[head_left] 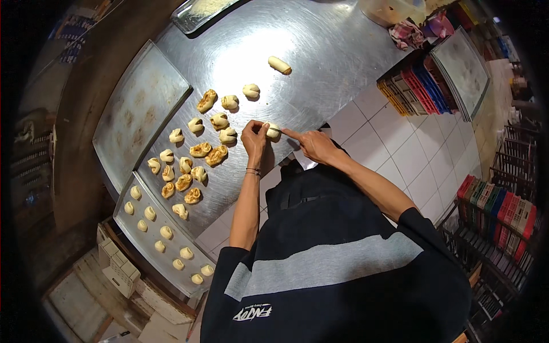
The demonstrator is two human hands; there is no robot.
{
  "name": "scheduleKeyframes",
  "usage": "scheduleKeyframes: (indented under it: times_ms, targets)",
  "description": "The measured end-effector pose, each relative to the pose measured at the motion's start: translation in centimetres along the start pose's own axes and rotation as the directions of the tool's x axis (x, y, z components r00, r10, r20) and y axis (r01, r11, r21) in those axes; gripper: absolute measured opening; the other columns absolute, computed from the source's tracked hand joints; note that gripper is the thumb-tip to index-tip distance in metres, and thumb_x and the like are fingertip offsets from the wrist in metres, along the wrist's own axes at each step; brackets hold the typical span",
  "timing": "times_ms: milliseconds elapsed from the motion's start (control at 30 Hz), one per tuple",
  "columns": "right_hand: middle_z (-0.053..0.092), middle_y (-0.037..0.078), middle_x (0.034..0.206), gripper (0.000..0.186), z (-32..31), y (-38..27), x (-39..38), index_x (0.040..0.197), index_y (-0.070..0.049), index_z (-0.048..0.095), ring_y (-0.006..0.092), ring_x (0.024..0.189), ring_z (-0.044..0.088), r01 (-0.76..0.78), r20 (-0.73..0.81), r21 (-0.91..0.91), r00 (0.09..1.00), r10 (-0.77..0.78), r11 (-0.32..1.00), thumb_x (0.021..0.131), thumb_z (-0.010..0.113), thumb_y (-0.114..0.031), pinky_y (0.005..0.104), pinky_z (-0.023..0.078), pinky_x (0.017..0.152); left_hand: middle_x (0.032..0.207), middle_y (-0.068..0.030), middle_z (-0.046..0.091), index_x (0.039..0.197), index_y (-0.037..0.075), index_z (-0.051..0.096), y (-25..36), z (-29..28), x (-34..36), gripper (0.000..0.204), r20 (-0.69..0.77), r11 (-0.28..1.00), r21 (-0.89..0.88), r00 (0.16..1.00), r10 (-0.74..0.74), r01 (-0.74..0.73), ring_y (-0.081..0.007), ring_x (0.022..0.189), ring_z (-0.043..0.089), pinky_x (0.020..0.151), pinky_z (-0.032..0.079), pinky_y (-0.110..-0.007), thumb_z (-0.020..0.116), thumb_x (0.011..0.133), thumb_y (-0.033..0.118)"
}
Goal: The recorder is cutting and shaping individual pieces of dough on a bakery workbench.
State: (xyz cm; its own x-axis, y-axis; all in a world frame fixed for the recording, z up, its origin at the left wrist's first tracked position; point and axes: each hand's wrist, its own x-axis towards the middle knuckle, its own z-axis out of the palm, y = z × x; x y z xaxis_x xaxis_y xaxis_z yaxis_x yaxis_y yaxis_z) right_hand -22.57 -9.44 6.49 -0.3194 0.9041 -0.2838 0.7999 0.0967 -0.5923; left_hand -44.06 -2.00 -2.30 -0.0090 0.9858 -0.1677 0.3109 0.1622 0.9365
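Observation:
A pale piece of rolled dough (273, 132) lies near the front edge of the metal table. My left hand (255, 137) is closed, its thumb and fingertips gripping the dough's left end. From the right, my right hand (318, 146) grips a knife, its index finger stretched along the back; the thin dark blade rests across the dough, and the handle is hidden in my fist. Left of my hands lie several cut dough pieces (227, 135), some showing a brown filling (216, 155). Farther off, an uncut dough roll (279, 64) lies alone on the table.
A baking tray (166, 275) at lower left bears several small dough balls. Another flat tray (137, 114) lies at the left. A metal pan (191, 22) stands at the far edge. Stacked coloured crates (420, 88) and a tiled floor (366, 137) are at right.

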Motion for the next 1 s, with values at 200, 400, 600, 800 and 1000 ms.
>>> scheduleKeyframes:
  times_ms: [200,400,600,800,1000]
  targets:
    - [0.068,0.021,0.072,0.08,2.0,-0.6,0.8,0.164,-0.025,0.04,0.0391,0.066,0.068,0.056,-0.015,-0.112,0.998,-0.058,0.992,0.088,0.052,-0.002,0.0518,0.055,0.066,0.079,-0.0059,0.074,0.092,-0.002,0.078,-1.8,-1.5,0.2,0.016,0.006,1.0,0.027,1.0,0.005,-0.005,-0.0111,0.071,0.064,0.067,0.052,-0.03,0.083,0.089,0.013]
    - [0.068,0.025,0.077,0.067,4.6,1.2,2.0,0.166,-0.021,0.034,0.0441,0.069,0.067,0.075,-0.035,-0.109,0.996,-0.08,0.991,0.1,0.037,-0.016,0.0551,0.054,0.067,0.078,-0.0091,0.075,0.092,-0.004,0.078,-0.9,-1.2,1.1,0.014,-0.015,0.995,0.093,0.999,0.031,-0.029,-0.0125,0.071,0.066,0.067,0.053,-0.03,0.082,0.087,0.009]
    - [0.07,0.021,0.082,0.07,3.9,3.7,0.5,0.166,-0.026,0.035,0.0423,0.072,0.068,0.1,0.027,-0.031,0.995,-0.099,0.995,0.098,0.038,-0.011,0.0563,0.053,0.071,0.082,-0.0131,0.077,0.093,-0.004,0.078,-0.4,-1.5,1.1,0.015,0.022,0.991,0.13,1.0,0.013,-0.015,-0.02,0.074,0.072,0.072,0.055,-0.032,0.083,0.082,0.006]
    - [0.065,0.021,0.075,0.079,-1.9,6.5,-6.1,0.159,-0.033,0.048,0.0392,0.063,0.061,-0.087,0.125,-0.001,0.988,0.087,0.996,0.088,0.055,0.0,0.0498,0.052,0.067,0.097,-0.0044,0.073,0.108,0.0,0.072,-0.6,-4.3,2.0,0.025,0.016,0.95,-0.291,0.993,-0.116,0.116,-0.0127,0.085,0.066,0.077,0.054,-0.027,0.082,0.085,-0.001]
    - [0.06,0.015,0.147,0.068,-4.5,9.1,-8.0,0.157,-0.024,0.05,0.0393,0.116,0.07,-0.275,-0.124,0.318,0.937,0.327,0.907,0.095,0.051,0.003,0.0443,0.054,0.104,0.089,-0.015,0.076,0.099,-0.005,0.074,4.0,-5.6,8.0,0.019,-0.031,0.951,0.188,0.967,0.254,-0.244,-0.0218,0.075,0.069,0.072,0.054,-0.036,0.072,0.097,0.014]
